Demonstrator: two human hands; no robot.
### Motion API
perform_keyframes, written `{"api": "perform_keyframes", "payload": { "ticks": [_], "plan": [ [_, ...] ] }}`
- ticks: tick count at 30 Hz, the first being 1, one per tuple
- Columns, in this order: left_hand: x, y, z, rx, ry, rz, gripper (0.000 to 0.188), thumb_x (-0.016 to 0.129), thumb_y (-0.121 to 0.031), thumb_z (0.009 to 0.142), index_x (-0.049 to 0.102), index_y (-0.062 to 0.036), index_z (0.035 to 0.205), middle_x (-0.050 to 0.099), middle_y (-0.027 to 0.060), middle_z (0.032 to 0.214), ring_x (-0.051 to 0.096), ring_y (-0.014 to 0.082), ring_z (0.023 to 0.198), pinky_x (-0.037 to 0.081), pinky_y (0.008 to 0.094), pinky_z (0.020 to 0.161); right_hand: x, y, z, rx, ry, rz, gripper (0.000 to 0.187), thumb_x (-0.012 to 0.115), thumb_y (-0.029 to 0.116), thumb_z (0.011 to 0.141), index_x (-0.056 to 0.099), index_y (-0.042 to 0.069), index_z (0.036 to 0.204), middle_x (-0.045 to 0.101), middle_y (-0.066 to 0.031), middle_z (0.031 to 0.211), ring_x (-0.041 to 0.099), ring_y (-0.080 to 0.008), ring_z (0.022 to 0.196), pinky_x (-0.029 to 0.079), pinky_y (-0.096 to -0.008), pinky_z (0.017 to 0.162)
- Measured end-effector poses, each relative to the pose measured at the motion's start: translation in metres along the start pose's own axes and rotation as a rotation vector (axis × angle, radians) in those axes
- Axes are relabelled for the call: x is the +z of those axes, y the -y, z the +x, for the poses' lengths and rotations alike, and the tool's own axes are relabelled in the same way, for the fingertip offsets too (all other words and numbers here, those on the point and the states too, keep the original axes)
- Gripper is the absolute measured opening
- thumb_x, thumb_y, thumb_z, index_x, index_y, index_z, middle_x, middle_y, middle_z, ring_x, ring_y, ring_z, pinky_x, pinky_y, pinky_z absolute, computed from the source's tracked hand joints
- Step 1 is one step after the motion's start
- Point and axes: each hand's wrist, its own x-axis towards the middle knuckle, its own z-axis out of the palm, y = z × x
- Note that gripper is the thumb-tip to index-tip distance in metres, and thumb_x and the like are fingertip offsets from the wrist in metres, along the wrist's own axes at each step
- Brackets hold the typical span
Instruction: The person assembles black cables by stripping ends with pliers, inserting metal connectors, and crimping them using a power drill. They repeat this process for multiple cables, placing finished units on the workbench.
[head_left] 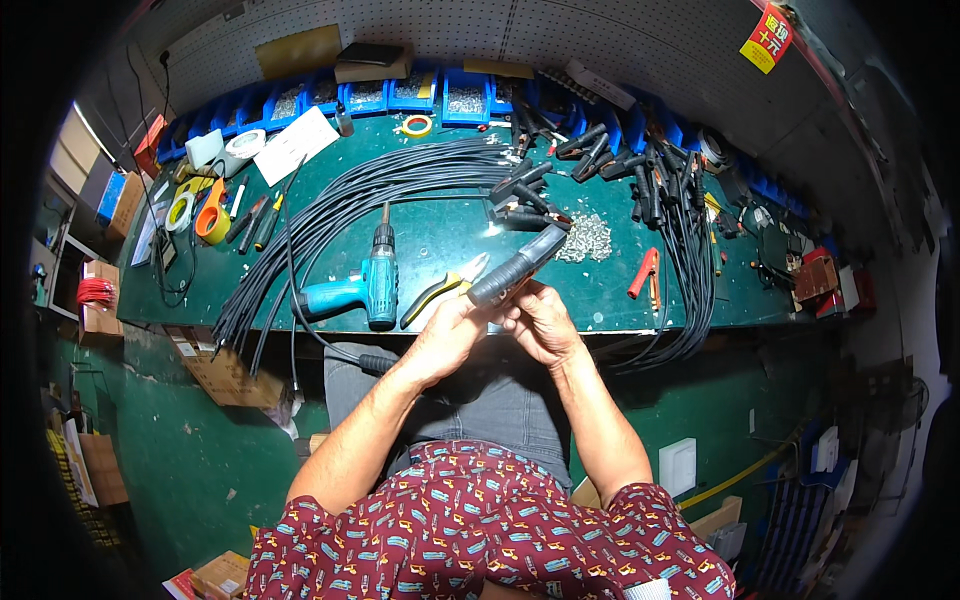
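Observation:
Over the front edge of the bench, both hands hold a black cable clamp with a ribbed grip, tilted up to the right. My left hand is closed round its lower left end. My right hand pinches at its underside; whether a small part is between those fingertips is hidden. Pliers with yellow and black handles lie just beyond my left hand. Next to them stands a teal cordless drill. A pile of small metal screws lies beyond my right hand.
A bundle of black cables arcs across the left of the bench and over its edge. More black clamps and hanging cables lie to the right, near a red clamp. Blue parts bins line the back.

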Motion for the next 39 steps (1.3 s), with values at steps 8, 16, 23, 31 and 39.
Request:
{"api": "perform_keyframes", "payload": {
  "ticks": [8, 16, 23, 31, 39],
  "plan": [
    [0.000, 0.012, 0.001, -0.016, 0.002, -0.072, 0.033, 0.054, -0.028, 0.109, 0.061, -0.0071, 0.133, 0.051, -0.0073, 0.094, 0.042, 0.0022, 0.077, 0.038, 0.0214, 0.066, 0.015, -0.011, -0.004, -0.078, -0.011, 0.090, 0.029, 0.073, 0.024, 0.096, 0.065, 0.002, 0.113, 0.067, -0.0054, 0.105, 0.062, -0.0138, 0.085, 0.052, -0.0275, 0.076],
    [0.005, -0.004, -0.003, -0.009, -0.036, -0.033, 0.039, 0.052, -0.034, 0.110, 0.068, 0.0011, 0.109, 0.059, -0.0034, 0.093, 0.049, 0.0065, 0.085, 0.043, 0.0250, 0.073, 0.005, -0.025, 0.000, -0.168, -0.038, 0.070, 0.029, 0.070, 0.032, 0.098, 0.065, 0.005, 0.109, 0.066, -0.0042, 0.101, 0.062, -0.0143, 0.084, 0.052, -0.0279, 0.074],
    [0.005, 0.012, 0.001, 0.008, -0.055, -0.092, 0.039, 0.052, -0.034, 0.110, 0.069, 0.0006, 0.111, 0.060, -0.0034, 0.093, 0.050, 0.0072, 0.085, 0.044, 0.0259, 0.074, 0.016, -0.023, -0.003, -0.192, -0.084, 0.065, 0.025, 0.067, 0.027, 0.101, 0.066, 0.005, 0.111, 0.066, -0.0042, 0.102, 0.059, -0.0126, 0.086, 0.051, -0.0288, 0.076],
    [0.002, 0.018, 0.001, -0.013, -0.029, -0.057, 0.032, 0.054, -0.028, 0.109, 0.068, -0.0013, 0.115, 0.061, -0.0035, 0.094, 0.051, 0.0047, 0.082, 0.043, 0.0230, 0.071, 0.017, -0.019, -0.006, -0.129, -0.080, 0.099, 0.024, 0.063, 0.027, 0.104, 0.064, 0.006, 0.115, 0.065, -0.0023, 0.099, 0.058, -0.0107, 0.082, 0.050, -0.0267, 0.073],
    [0.002, 0.009, -0.002, -0.108, -0.005, -0.105, 0.024, 0.054, -0.022, 0.108, 0.065, -0.0045, 0.120, 0.061, -0.0052, 0.095, 0.050, 0.0012, 0.078, 0.041, 0.0188, 0.067, 0.025, -0.024, -0.008, -0.138, -0.164, 0.025, 0.025, 0.057, 0.034, 0.107, 0.059, 0.010, 0.114, 0.055, 0.0019, 0.087, 0.054, -0.0089, 0.076, 0.045, -0.0227, 0.065]
  ]
}}
